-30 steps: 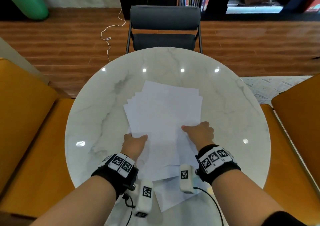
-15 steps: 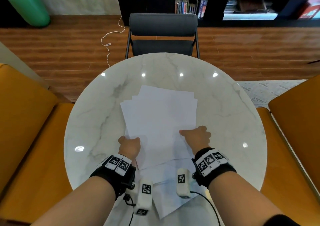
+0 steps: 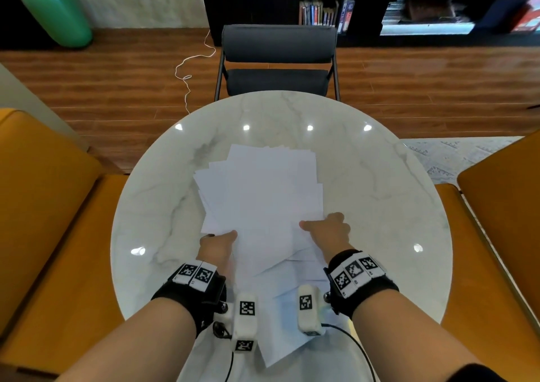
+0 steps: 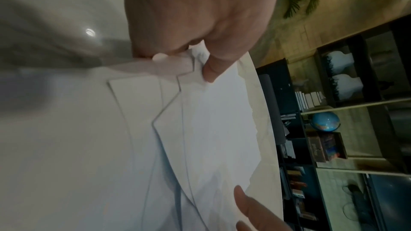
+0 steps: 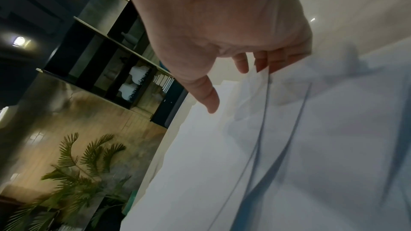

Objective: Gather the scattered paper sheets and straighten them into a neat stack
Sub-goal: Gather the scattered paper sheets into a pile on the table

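We see the sheets (image 3: pixel 260 194) fanned in a loose pile from the table's (image 3: pixel 380 194) middle to its near edge. Our left hand (image 3: pixel 217 245) pinches the pile's near-left corner, thumb on top. Our right hand (image 3: pixel 328 231) grips its near-right edge, fingers curled under the paper.

Two hands (image 3: pixel 217 245) (image 3: pixel 327 231), one table (image 3: pixel 380 194), one black chair (image 3: pixel 277 60)

The right hand (image 5: pixel 222 29) grips the paper sheets (image 5: pixel 289 147) at their edge.
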`<action>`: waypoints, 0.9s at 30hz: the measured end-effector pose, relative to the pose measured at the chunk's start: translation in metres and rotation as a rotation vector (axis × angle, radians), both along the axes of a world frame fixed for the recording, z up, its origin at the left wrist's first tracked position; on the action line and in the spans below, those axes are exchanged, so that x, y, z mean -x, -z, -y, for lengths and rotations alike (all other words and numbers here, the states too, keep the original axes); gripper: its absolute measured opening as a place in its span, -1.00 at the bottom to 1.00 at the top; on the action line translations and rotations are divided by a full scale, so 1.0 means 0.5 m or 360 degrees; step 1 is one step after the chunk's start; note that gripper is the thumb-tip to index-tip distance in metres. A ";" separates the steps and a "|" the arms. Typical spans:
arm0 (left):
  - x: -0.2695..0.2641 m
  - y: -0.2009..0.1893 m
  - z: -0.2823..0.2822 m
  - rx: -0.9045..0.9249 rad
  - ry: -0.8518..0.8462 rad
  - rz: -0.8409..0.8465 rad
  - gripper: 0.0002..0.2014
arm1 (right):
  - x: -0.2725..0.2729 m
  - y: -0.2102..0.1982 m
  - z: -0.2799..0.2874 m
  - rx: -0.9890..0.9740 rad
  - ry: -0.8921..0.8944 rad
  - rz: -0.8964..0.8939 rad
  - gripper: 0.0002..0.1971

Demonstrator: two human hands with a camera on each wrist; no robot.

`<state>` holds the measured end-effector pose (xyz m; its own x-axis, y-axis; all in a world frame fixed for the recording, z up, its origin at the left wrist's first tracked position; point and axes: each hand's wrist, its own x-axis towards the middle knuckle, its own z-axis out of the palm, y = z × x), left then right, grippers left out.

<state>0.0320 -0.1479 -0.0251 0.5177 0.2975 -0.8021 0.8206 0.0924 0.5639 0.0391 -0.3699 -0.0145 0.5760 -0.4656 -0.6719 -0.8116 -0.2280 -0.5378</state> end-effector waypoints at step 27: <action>0.015 -0.108 0.002 -0.0687 0.0995 0.0249 -0.40 | 0.034 0.001 0.111 -0.1069 -0.0125 0.0041 -0.59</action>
